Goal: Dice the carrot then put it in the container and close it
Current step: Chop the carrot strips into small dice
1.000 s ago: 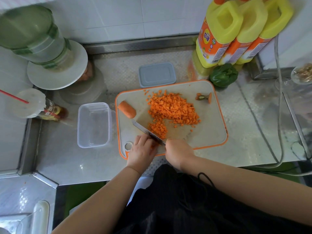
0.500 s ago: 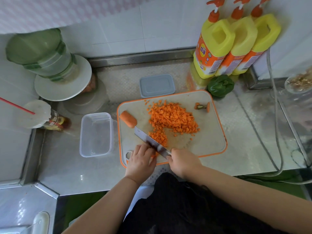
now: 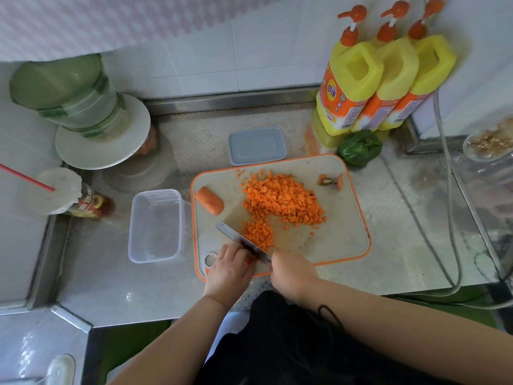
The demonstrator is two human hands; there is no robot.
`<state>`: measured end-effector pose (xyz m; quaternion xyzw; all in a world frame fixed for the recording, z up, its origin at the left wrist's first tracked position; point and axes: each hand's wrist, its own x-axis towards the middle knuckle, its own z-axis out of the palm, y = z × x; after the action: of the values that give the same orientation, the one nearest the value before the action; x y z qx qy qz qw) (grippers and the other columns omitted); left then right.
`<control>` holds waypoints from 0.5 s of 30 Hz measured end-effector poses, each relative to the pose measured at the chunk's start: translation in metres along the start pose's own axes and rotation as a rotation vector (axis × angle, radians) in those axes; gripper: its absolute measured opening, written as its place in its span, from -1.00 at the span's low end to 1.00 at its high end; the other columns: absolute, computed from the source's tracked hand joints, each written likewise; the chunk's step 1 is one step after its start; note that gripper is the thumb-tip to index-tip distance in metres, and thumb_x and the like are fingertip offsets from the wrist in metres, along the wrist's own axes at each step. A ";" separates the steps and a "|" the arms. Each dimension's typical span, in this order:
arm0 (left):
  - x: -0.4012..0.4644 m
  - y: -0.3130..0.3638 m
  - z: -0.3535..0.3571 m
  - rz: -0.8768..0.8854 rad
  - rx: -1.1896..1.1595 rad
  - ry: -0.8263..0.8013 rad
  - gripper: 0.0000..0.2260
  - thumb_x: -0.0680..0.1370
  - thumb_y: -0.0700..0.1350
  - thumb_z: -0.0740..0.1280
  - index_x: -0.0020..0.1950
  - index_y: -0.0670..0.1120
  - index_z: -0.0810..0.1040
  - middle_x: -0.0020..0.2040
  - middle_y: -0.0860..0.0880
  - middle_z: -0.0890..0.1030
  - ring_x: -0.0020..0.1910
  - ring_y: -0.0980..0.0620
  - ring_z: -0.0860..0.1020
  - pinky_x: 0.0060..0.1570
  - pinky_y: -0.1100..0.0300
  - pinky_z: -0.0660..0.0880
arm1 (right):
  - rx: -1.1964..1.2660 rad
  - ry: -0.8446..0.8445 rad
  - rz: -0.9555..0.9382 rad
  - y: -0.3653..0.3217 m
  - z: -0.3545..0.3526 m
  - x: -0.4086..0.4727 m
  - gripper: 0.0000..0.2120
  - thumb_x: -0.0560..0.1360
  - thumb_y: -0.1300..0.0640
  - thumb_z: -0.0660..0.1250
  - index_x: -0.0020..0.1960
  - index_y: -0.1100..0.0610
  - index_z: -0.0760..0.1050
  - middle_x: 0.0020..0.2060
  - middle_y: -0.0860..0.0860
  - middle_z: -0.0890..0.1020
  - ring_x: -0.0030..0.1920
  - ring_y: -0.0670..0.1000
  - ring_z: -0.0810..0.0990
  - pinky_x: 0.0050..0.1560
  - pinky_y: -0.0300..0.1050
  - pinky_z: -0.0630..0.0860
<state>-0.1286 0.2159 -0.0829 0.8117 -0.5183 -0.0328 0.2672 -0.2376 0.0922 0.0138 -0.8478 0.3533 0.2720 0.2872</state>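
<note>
Two hands work at the near edge of the cutting board (image 3: 344,226) on the steel worktop (image 3: 402,245). One uncut carrot stub (image 3: 209,200) lies at the board's far-left corner, its long axis running from far-left to near-right, cut face toward the near right. Diced carrot (image 3: 281,202) is heaped at the board's middle, with a smaller heap (image 3: 259,234) just right of the knife (image 3: 240,240), whose blade points away and to the left. Its handle is hidden in the right hand (image 3: 293,273), fingers curled tight round it, forearm coming in from the lower right. Against the blade's left side, the left hand (image 3: 229,269) sits knuckles up with fingers curled down onto a bit of carrot, mostly hidden. An open clear container (image 3: 155,226) stands just left of the board, long axis running away from the person; its grey lid (image 3: 256,145) lies flat beyond the board's far edge.
</note>
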 end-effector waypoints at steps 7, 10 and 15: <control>0.003 0.007 0.001 -0.045 0.041 0.019 -0.83 0.50 -0.08 0.25 -0.16 -0.15 0.56 -0.13 -0.07 0.52 -0.11 -0.08 0.44 -0.14 0.08 0.48 | 0.087 0.040 0.022 0.011 -0.010 0.001 -0.69 0.64 -0.01 0.11 0.13 0.20 0.47 0.04 0.15 0.60 0.06 0.18 0.57 -0.12 -0.08 0.37; 0.002 0.006 -0.001 -0.031 0.052 0.014 -0.83 0.51 -0.08 0.26 -0.16 -0.15 0.55 -0.11 -0.07 0.53 -0.08 -0.08 0.44 -0.16 0.08 0.50 | 0.076 0.098 0.008 0.014 -0.014 0.001 -0.69 0.64 -0.02 0.10 0.08 0.20 0.46 0.02 0.17 0.61 0.03 0.20 0.57 -0.15 -0.08 0.35; -0.001 0.004 -0.008 0.006 0.066 0.071 -0.78 0.53 -0.05 0.26 -0.15 -0.15 0.61 -0.09 -0.09 0.57 -0.03 -0.10 0.47 -0.07 0.12 0.44 | 0.021 0.063 -0.024 0.007 -0.013 -0.007 -0.70 0.64 -0.01 0.10 0.12 0.20 0.45 0.02 0.15 0.60 0.03 0.19 0.57 -0.16 -0.07 0.37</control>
<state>-0.1298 0.2181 -0.0744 0.8191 -0.5119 0.0138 0.2586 -0.2439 0.0821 0.0255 -0.8570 0.3549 0.2379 0.2880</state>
